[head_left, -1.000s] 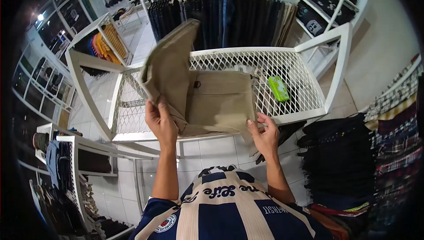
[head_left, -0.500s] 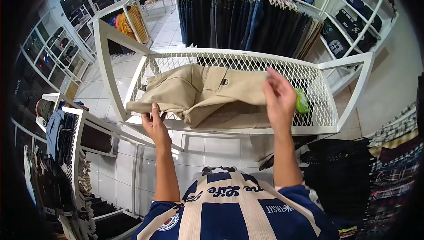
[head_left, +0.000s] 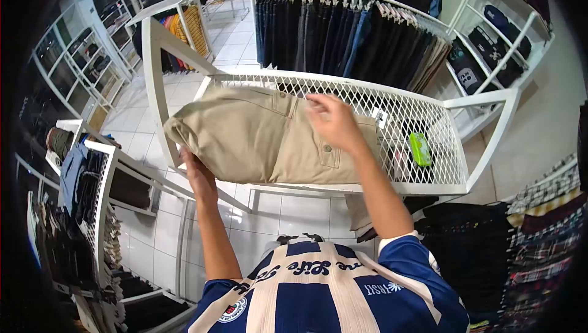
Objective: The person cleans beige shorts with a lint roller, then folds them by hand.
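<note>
Folded beige trousers (head_left: 245,137) lie on the left half of a white mesh shelf (head_left: 410,124). My left hand (head_left: 197,175) is under their near left corner, gripping the fold from below. My right hand (head_left: 331,121) rests flat on top of the trousers near the waistband, fingers spread and pressing the cloth down. A button pocket shows just below that hand.
A green packet (head_left: 420,148) lies on the shelf's right part. A rail of dark hanging trousers (head_left: 343,26) runs behind the shelf. Stacks of dark and plaid clothes (head_left: 520,229) are at the right, white racks with folded clothes (head_left: 92,192) at the left.
The trousers were folded over and now lie as a flatter stack. My right hand moved left onto their top; my left hand slid under the near left corner.
</note>
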{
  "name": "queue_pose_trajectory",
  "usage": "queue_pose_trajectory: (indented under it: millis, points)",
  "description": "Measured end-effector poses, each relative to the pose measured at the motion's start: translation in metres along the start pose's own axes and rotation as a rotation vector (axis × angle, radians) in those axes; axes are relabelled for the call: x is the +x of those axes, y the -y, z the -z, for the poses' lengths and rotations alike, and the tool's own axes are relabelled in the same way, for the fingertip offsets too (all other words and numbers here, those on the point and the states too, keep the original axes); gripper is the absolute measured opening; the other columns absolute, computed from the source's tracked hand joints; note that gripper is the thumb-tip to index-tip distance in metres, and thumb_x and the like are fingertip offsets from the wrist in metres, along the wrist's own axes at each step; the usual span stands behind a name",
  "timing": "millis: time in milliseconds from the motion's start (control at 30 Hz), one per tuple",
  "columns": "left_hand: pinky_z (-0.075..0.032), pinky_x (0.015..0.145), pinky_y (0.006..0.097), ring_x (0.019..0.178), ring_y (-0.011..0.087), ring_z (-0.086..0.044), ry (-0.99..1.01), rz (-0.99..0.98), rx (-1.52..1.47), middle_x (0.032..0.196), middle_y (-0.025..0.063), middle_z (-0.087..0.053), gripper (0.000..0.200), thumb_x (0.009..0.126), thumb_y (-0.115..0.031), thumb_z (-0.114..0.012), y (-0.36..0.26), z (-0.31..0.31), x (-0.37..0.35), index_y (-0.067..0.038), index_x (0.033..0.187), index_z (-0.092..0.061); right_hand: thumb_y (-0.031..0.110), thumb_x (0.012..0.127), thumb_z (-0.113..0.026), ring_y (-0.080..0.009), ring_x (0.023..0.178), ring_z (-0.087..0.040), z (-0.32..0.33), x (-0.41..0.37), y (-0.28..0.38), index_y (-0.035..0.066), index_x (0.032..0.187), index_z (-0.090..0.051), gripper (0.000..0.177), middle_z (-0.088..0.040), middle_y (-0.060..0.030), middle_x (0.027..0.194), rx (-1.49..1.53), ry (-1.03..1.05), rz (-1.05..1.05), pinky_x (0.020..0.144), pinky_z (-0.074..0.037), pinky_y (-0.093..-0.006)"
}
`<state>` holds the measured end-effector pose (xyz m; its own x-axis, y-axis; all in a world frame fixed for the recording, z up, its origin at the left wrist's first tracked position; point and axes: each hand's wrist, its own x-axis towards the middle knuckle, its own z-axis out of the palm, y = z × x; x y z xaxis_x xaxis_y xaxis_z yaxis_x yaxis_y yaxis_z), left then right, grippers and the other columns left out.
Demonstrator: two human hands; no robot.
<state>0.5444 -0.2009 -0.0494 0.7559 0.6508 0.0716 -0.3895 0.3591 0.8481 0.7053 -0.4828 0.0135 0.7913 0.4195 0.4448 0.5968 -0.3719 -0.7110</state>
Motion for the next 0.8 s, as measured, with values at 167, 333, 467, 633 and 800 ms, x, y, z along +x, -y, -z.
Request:
queue_pose_trajectory:
  millis: [167, 333, 467, 633, 800]
  points:
    - [-0.052, 0.095, 0.0354, 0.113, 0.0215, -0.061, -0.106, 0.053, 0.121, 0.132, 0.0112, -0.057, 0.061, 0.093, -0.013, -0.072, 0.006, -0.014, -0.002, -0.004, 0.145, -0.041, 0.046, 0.093, -0.064, -0.0349, 0.117, -0.058, 0.026, -0.010, -0.111, 0.007, 0.122, -0.068, 0.049, -0.065, -0.0171, 0.120, -0.574, 0.019, -0.104, 0.101, -0.046, -0.0454]
    - [-0.052, 0.094, 0.0349, 0.113, 0.0211, -0.060, -0.098, 0.018, 0.101, 0.129, 0.0112, -0.058, 0.061, 0.094, -0.013, -0.071, 0.002, -0.019, 0.005, -0.005, 0.145, -0.038, 0.054, 0.092, -0.062, -0.0358, 0.112, -0.060, 0.019, -0.008, -0.091, 0.008, 0.113, -0.072, 0.052, -0.066, -0.0162, 0.114, -0.637, 0.099, -0.177, 0.099, -0.045, -0.0481]
    - [-0.052, 0.092, 0.0334, 0.106, 0.0178, -0.062, -0.090, -0.033, 0.131, 0.123, 0.0101, -0.062, 0.050, 0.095, -0.012, -0.069, 0.001, -0.019, 0.020, -0.004, 0.139, -0.045, 0.054, 0.090, -0.065, -0.0371, 0.105, -0.064, 0.025, 0.000, -0.082, 0.006, 0.108, -0.073, 0.051, -0.069, -0.0177, 0.108, -0.607, 0.120, -0.183, 0.093, -0.048, -0.0470]
    - [-0.051, 0.090, 0.0304, 0.105, 0.0146, -0.062, 0.016, -0.108, 0.159, 0.123, 0.0080, -0.064, 0.041, 0.096, -0.009, -0.067, -0.016, -0.045, 0.037, -0.002, 0.135, -0.052, 0.047, 0.087, -0.071, -0.0395, 0.096, -0.068, 0.042, 0.002, -0.056, 0.004, 0.098, -0.074, 0.045, -0.072, -0.0221, 0.098, -0.482, 0.162, -0.222, 0.086, -0.052, -0.0455]
    - [-0.052, 0.091, 0.0303, 0.104, 0.0161, -0.064, 0.205, -0.179, 0.197, 0.122, 0.0096, -0.065, 0.044, 0.096, -0.009, -0.065, -0.059, -0.102, 0.041, -0.001, 0.137, -0.051, 0.034, 0.093, -0.069, -0.0407, 0.091, -0.062, 0.080, -0.033, -0.027, -0.001, 0.095, -0.069, 0.036, -0.063, -0.0193, 0.096, -0.467, -0.208, -0.104, 0.079, -0.048, -0.0447]
